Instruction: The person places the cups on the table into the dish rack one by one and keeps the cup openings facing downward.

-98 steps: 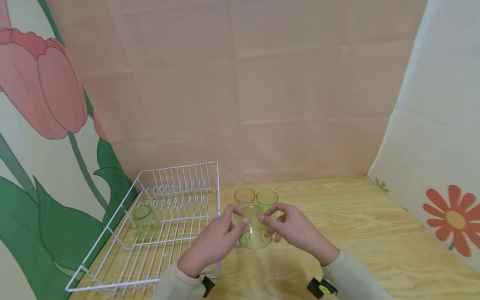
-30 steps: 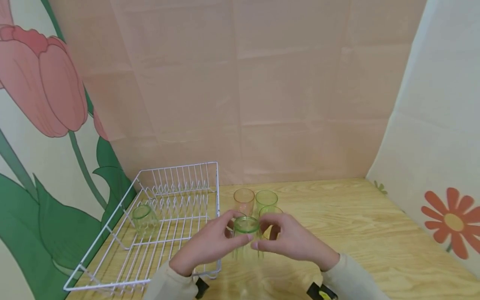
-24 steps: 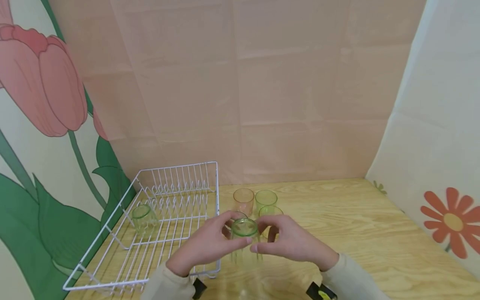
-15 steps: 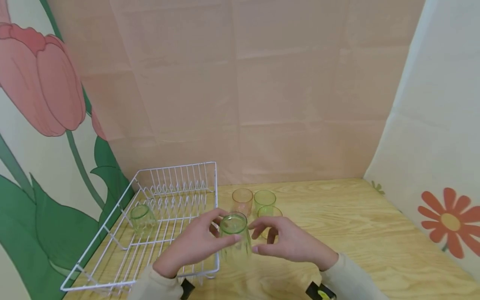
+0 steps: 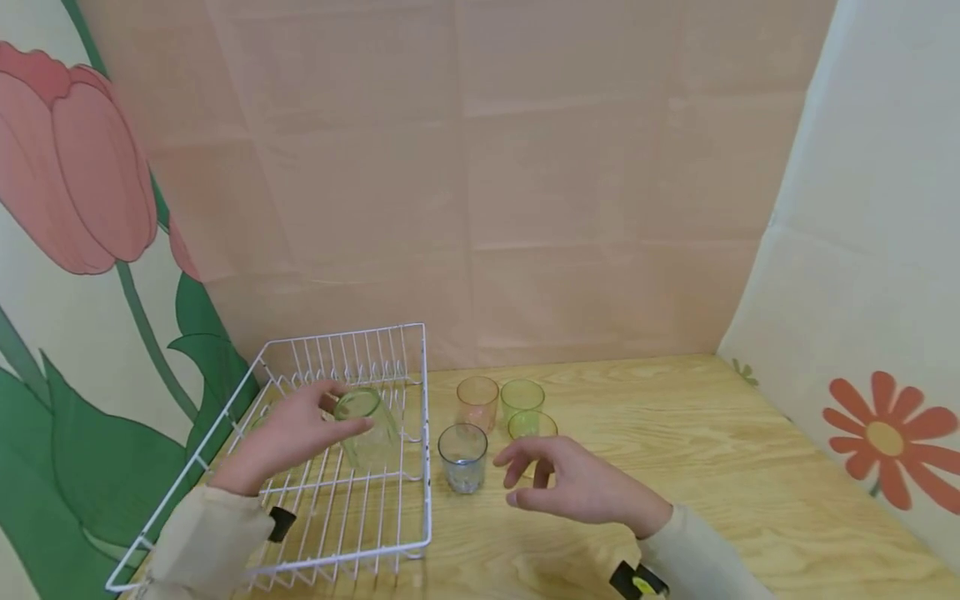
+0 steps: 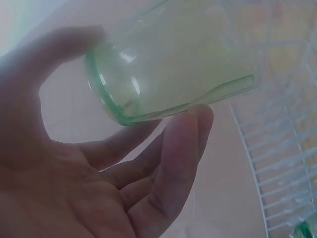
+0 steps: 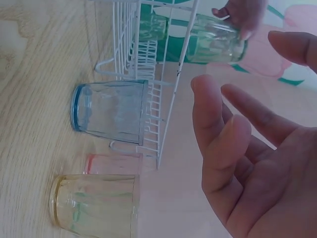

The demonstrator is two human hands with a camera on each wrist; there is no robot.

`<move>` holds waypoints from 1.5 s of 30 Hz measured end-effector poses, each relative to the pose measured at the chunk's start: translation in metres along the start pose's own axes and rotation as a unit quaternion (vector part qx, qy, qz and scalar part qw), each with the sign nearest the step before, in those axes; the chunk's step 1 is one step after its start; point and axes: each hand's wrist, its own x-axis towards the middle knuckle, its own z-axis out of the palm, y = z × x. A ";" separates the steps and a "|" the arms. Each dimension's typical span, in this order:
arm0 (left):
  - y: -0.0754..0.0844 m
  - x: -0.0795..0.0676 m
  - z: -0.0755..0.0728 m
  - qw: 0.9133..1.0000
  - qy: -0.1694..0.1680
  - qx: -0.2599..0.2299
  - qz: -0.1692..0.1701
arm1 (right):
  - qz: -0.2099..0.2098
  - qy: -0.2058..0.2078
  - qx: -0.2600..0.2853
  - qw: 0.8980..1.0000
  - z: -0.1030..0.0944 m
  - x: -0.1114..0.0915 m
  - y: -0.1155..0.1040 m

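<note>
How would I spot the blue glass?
Start at the white wire rack on the table. Just right of it in the head view stands the blue glass. Its bluish tint differs from the pink glass, green glass and yellow glass behind.

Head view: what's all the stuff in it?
Rack: 1, white, left
Held glass: 1, green, over rack
Other glass: 1, green, inside rack, mostly hidden
Blue glass: 1, bluish, beside rack
Pink glass: 1, pinkish, behind blue
Back glass: 1, green, beside pink
Yellow glass: 1, yellow, right of blue
Table: 1, wood, underneath
Backdrop: 1, peach, behind
Flowery panels: 2, white, sides
Wrist gadgets: 2, black, at sleeves
Sleeves: 2, cream, front
Left hand: 1, around held glass
Right hand: 1, holding nothing, right
</note>
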 end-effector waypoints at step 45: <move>-0.080 0.052 0.021 0.990 -0.032 -0.013 -0.137 | 0.016 0.001 -0.011 1.000 -0.003 0.003 0.010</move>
